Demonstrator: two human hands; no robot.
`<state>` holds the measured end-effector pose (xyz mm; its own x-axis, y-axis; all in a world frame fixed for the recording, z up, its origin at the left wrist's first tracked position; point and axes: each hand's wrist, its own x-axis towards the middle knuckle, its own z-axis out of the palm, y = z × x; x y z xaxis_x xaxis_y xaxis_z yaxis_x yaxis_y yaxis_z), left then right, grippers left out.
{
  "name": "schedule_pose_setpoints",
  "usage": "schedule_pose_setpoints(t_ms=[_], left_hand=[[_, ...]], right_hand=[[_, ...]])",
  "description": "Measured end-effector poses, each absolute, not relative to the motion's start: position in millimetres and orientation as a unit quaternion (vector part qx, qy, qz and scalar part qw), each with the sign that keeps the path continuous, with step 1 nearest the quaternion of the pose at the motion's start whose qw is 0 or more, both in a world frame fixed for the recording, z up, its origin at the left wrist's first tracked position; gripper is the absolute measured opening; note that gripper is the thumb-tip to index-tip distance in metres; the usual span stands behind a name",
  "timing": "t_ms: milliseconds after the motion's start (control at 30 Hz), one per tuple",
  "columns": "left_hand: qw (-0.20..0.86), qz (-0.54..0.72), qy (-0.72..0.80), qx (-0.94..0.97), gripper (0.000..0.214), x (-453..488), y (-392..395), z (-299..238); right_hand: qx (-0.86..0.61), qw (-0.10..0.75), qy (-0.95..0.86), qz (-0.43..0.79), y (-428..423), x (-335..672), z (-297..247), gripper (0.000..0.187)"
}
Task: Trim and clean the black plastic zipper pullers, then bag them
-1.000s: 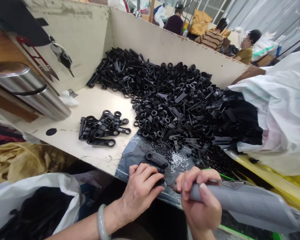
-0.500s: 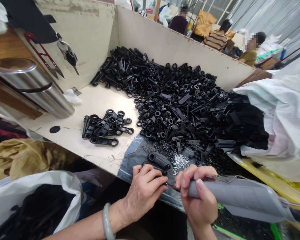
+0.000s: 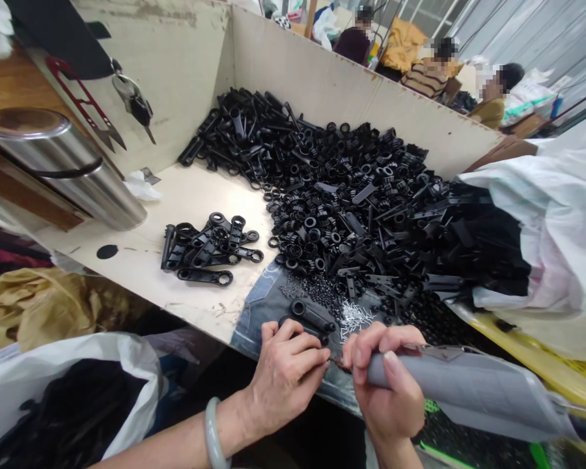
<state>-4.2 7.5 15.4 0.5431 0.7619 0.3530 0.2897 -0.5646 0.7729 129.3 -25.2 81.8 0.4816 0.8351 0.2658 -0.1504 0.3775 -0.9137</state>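
My left hand (image 3: 284,372) is closed over a black plastic part at the table's near edge, on a patch of blue denim cloth (image 3: 264,306). My right hand (image 3: 387,382) grips a grey powered hand tool (image 3: 473,394), its tip pointing left at the part under my left fingers. Another black arm-shaped part (image 3: 312,316) lies on the denim just beyond my left hand. Small silver pins (image 3: 354,317) lie scattered beside it.
A big heap of black plastic parts (image 3: 351,202) fills the walled tabletop. A small pile of black arms (image 3: 208,247) lies to the left. A steel flask (image 3: 63,170) lies at far left. White bags sit at right (image 3: 557,228) and lower left (image 3: 68,384). Several people sit beyond the wall.
My hands stay at the table's edge, with only a slight shift of fingers and view; the tool tip remains against the part under my left hand.
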Motion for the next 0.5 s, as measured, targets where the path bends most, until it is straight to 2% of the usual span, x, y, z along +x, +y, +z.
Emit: schedule_pose_setpoints(t_ms=[500], left_hand=[[0.346,0.356,0.315,0.809,0.011,-5.5,6.9,10.2]], right_hand=[[-0.446,0.742,-0.38,0.326,-30.2,129.5,80.0,0.01]])
